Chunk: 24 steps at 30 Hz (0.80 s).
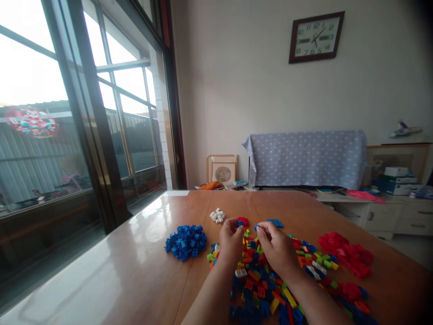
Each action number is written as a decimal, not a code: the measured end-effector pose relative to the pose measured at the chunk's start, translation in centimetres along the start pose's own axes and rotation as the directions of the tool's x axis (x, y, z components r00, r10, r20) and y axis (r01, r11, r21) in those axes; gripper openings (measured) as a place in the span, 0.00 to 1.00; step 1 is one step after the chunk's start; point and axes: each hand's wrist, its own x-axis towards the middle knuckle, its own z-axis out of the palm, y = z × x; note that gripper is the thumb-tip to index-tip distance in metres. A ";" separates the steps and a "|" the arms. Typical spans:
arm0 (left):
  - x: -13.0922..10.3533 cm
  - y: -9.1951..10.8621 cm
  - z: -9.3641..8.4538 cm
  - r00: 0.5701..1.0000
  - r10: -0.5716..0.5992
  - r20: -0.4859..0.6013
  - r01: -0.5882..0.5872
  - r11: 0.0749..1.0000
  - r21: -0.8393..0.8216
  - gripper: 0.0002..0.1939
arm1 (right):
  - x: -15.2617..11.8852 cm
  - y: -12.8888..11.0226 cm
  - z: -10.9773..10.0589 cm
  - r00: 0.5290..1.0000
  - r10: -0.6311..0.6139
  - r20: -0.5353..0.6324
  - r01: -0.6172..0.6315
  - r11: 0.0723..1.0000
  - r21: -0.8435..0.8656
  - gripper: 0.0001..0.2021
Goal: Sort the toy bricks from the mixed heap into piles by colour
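While both hands (278, 248) pinch blue pieces (257, 227), mixed bricks (261, 292) lie beneath.

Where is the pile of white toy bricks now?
The white pile sits on the table, below centre in the head view, beyond and left of the left hand; the blue brick pile lies nearer, to its left.

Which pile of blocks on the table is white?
The small pile, beyond and left of the left hand: all white, unlike the blue pile, red pile and mixed pile.
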 end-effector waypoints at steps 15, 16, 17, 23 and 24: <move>0.9 4.0 -4.0 0.990 0.032 -0.137 -0.036 0.999 -0.029 0.18 | -0.1 1.5 0.6 0.998 -0.063 0.016 0.064 0.996 -0.057 0.15; 0.6 4.1 -4.9 0.989 0.031 -0.141 -0.035 0.999 -0.022 0.19 | -0.1 1.5 0.7 0.998 -0.065 0.017 0.066 0.996 -0.057 0.15; 0.3 4.1 -6.1 0.988 0.033 -0.150 -0.034 0.999 -0.006 0.19 | -0.1 1.6 0.7 0.998 -0.068 0.017 0.069 0.996 -0.056 0.15; -2.0 3.2 -16.6 0.961 0.140 -0.239 -0.036 0.917 0.396 0.20 | -0.2 1.7 0.9 0.998 -0.070 0.006 0.070 0.996 -0.046 0.15; -2.2 3.1 -18.3 0.955 0.163 -0.249 -0.022 0.873 0.488 0.19 | -0.2 1.7 0.9 0.997 -0.072 0.007 0.072 0.996 -0.043 0.14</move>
